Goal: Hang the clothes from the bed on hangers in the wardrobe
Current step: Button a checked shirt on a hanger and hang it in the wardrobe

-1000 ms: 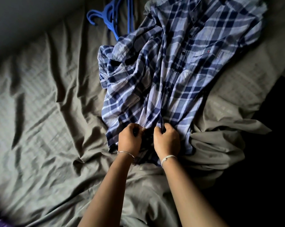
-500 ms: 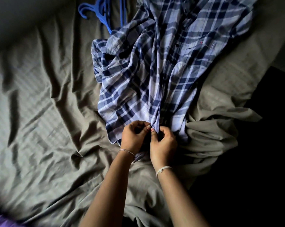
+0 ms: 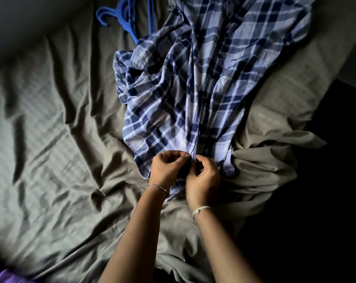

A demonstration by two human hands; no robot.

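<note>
Head view, from left to right: the bed (image 3: 50, 139) is covered in a soft grey sheet full of wrinkles and long folds. At the top lie some blue hangers (image 3: 120, 15), thin, hard and smooth, with round hooks. The shirt partly covers them.

Next comes the shirt (image 3: 193, 88). It is blue and white with crossing stripes, made of thin, floppy cloth. It lies spread out on the bed in the middle of the view, bunched up on its left side. Small dark buttons run down its front.

The left hand (image 3: 166, 170) and the right hand (image 3: 203, 180) meet at the bottom of the shirt's front strip. The grip of each hand is nearly closed, with the fingertips pinching the cloth edge from either side. It looks like work on a low button, but the button itself is hidden, so I cannot tell if it is being done up or undone. A thin bracelet (image 3: 158, 186) sits on the left wrist and a white band (image 3: 201, 209) on the right.

What could go wrong: the cloth is slippery and loose, so the small button could slip out of the fingers. The room is dim, so the hole is hard to find. Pulling too hard could pop the button off. If the shirt is lifted quickly, it could catch on the hangers and drag them.
</note>
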